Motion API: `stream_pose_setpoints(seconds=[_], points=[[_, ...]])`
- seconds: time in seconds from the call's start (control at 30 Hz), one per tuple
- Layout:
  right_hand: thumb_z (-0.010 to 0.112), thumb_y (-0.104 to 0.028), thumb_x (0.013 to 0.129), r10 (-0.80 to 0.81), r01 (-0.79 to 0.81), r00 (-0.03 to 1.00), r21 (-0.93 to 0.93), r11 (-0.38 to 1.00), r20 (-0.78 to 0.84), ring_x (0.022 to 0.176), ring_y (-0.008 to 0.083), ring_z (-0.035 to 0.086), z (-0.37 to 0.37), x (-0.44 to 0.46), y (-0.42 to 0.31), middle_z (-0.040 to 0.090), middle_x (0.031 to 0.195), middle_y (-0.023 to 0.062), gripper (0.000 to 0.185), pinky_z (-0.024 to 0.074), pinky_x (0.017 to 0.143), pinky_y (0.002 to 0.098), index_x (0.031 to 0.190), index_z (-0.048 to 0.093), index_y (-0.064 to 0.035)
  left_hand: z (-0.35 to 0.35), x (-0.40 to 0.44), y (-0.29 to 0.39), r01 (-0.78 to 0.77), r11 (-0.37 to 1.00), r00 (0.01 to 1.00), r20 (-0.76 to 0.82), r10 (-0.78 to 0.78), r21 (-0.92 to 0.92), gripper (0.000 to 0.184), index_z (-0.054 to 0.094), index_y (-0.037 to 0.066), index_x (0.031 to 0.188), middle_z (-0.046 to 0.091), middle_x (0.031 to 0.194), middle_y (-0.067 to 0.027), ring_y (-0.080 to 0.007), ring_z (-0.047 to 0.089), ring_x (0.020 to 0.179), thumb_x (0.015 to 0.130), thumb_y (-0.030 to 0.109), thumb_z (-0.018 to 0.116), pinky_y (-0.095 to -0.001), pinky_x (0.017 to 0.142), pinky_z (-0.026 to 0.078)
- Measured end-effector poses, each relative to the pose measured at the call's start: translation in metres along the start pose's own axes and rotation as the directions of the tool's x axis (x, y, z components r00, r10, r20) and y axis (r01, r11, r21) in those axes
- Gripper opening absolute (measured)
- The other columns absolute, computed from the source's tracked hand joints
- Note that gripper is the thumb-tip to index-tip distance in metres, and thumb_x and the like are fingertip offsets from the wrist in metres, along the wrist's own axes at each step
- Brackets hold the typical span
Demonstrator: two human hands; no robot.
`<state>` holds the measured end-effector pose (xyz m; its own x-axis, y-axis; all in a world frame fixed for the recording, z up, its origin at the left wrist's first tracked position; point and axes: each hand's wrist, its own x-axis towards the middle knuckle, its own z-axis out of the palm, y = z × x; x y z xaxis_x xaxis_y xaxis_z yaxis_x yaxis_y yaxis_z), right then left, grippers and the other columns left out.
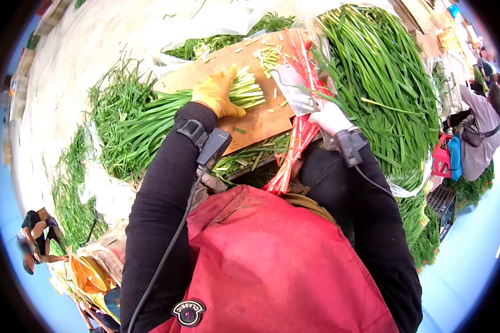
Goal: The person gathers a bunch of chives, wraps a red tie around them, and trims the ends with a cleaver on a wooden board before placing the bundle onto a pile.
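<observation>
My left hand point(218, 93), in a yellow-orange glove, is closed around a bunch of garlic chives point(158, 119). The pale cut ends of the bunch point right over a brown cutting board point(261, 129), while the green leaves trail off to the left. In a white glove, my right hand point(332, 117) grips a cleaver point(293, 90), whose handle is hidden by the fingers. The broad blade stands a short way right of the stem ends, apart from them. Beside and under the blade runs a bundle of red-and-white ties point(295, 149). Short stem trimmings point(268, 60) lie on the board.
A large heap of long chives point(378, 83) lies to the right. Looser greens point(119, 94) are piled at the left. Beyond the board is clear plastic sheeting point(205, 22). A red stool point(441, 158) and a person point(478, 130) are at the far right; another person point(36, 236) crouches lower left.
</observation>
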<state>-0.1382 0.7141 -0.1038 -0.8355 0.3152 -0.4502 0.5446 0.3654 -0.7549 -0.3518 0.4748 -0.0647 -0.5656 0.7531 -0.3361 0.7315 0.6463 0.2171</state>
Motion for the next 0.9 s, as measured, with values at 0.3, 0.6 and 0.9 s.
stream_pose_setpoints(seconds=[0.3, 0.6, 0.9], points=[[0.059, 0.003, 0.076, -0.038, 0.013, 0.999, 0.641, 0.767, 0.025, 0.051, 0.0116, 0.055, 0.013, -0.030, -0.045, 0.059, 0.076, 0.0055, 0.024, 0.0473, 0.048, 0.0245, 0.100, 0.052, 0.0009, 0.001, 0.009, 0.008, 0.025, 0.997, 0.995, 0.094, -0.018, -0.073, 0.123, 0.019, 0.008, 0.148, 0.051, 0.128, -0.0190, -0.0338, 0.052, 0.117, 0.052, 0.046, 0.086, -0.0381, 0.097, 0.043], [0.056, -0.006, 0.088, -0.177, 0.204, 0.965, 0.130, 0.970, -0.193, 0.093, 0.0308, 0.062, 0.064, -0.050, -0.062, 0.063, 0.097, 0.0182, 0.031, 0.0478, 0.084, 0.0375, 0.117, 0.051, 0.0003, 0.005, 0.023, 0.022, 0.123, 0.992, 0.980, 0.158, -0.120, -0.007, 0.102, 0.039, 0.010, 0.137, 0.063, 0.112, -0.0171, -0.0324, 0.061, 0.106, 0.052, 0.040, 0.087, -0.0381, 0.089, 0.050], [0.053, -0.014, 0.088, -0.209, 0.150, 0.959, -0.286, 0.946, -0.190, 0.084, 0.0405, 0.062, 0.087, -0.051, -0.068, 0.062, 0.095, 0.0216, 0.029, 0.0500, 0.071, 0.0470, 0.114, 0.047, -0.0023, 0.009, 0.030, 0.023, 0.168, 0.984, 0.971, 0.159, -0.176, 0.064, 0.075, 0.057, 0.010, 0.120, 0.066, 0.108, -0.0141, -0.0293, 0.064, 0.100, 0.056, 0.040, 0.084, -0.0389, 0.085, 0.052]])
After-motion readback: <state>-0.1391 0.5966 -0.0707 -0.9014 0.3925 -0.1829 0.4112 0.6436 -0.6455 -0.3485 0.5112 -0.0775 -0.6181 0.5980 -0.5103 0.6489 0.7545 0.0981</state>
